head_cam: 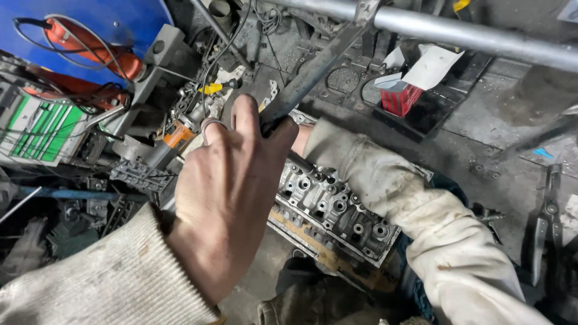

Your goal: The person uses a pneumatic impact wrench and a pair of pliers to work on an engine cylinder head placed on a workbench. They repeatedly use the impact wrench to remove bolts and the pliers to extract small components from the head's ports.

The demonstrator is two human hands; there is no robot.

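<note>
While the left hand [226,192] grips a dark metal bar [313,75] above the cylinder head [334,207], the right hand's state is hidden behind it.

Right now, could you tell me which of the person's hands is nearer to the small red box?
Left. The left hand grips the dark bar, with bare floor between it and the red box. The right hand is hidden behind it, further off.

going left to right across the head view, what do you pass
green and white box → orange-handled tool → left hand gripping the dark metal bar → cylinder head → red carton → pliers
</note>
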